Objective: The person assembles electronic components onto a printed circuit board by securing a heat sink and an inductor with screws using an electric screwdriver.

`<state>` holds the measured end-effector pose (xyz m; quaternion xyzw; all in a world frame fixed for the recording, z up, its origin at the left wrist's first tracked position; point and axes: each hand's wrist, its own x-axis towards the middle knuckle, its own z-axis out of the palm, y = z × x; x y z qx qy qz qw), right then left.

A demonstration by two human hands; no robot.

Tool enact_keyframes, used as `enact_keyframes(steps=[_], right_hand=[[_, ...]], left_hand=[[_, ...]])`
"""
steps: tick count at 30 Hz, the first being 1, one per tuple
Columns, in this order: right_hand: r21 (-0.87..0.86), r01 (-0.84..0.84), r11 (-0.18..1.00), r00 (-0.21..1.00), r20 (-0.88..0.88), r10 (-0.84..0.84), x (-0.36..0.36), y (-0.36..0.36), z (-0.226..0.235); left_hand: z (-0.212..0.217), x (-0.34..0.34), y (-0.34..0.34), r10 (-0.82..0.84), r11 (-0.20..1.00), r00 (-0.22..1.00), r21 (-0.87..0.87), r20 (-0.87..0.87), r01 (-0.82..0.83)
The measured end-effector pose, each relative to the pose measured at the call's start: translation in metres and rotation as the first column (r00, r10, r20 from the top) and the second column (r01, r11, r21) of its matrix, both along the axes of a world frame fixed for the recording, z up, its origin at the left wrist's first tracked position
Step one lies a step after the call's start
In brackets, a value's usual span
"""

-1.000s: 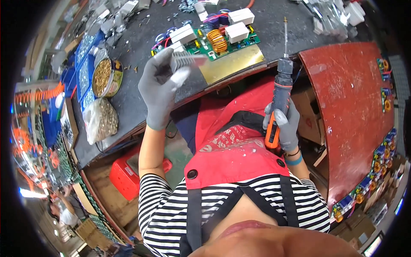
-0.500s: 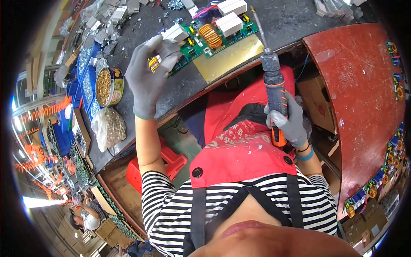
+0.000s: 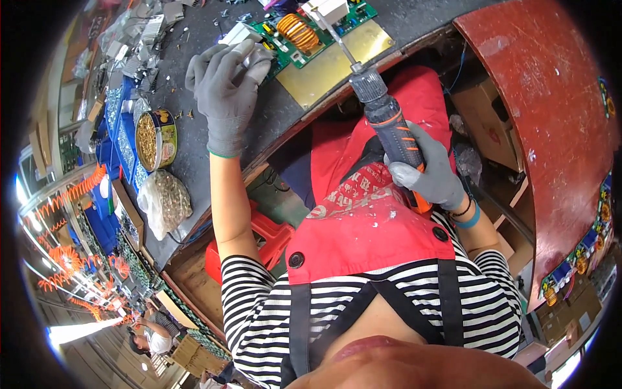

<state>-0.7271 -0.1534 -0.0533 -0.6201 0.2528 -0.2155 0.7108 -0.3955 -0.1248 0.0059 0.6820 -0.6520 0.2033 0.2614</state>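
My right hand (image 3: 431, 170), in a grey glove, is wrapped round a black-and-orange power screwdriver (image 3: 394, 129). Its long bit slants up and left over a brass-coloured plate (image 3: 334, 67), toward a white block on a green circuit board (image 3: 299, 58). The board carries a copper-wound coil (image 3: 298, 34) and other parts. At the board's left end is my left hand (image 3: 227, 84), gloved too, with fingers bent and thumb and fingertips drawn together. What they pinch, if anything, is hidden.
Left of my left hand stands a round tin (image 3: 155, 139) of small brass-coloured pieces, with a clear bag (image 3: 165, 202) below it. Blue trays (image 3: 120, 129) hold silvery small parts. Grey metal pieces (image 3: 139, 48) lie behind. A red board (image 3: 525, 117) is at the right.
The screwdriver has tilted left, its bit swinging from beside the circuit board to over it. My left hand's fingers have curled in more. The whole view has shifted slightly.
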Motion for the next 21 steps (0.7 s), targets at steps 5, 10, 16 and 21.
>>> enact_keyframes(steps=[5,10,16,21], right_hand=[[-0.143,-0.015,0.990,1.000,-0.010,0.013,-0.001,0.003,-0.005],[-0.155,-0.045,0.987,0.997,-0.072,0.034,-0.001,0.004,-0.001],[-0.180,-0.035,0.983,0.997,-0.076,0.021,0.000,0.005,-0.001],[-0.070,-0.003,0.998,0.996,-0.084,-0.003,0.002,0.009,-0.004]], left_hand=[[-0.005,0.006,-0.003,-0.041,0.999,0.998,-0.010,-0.049,0.040],[-0.005,0.007,-0.004,-0.049,0.999,0.998,-0.016,0.033,0.050],[-0.005,0.006,-0.003,-0.033,0.999,0.994,-0.004,0.104,0.033],[-0.012,0.010,-0.005,-0.031,0.999,0.974,-0.033,0.226,0.039]])
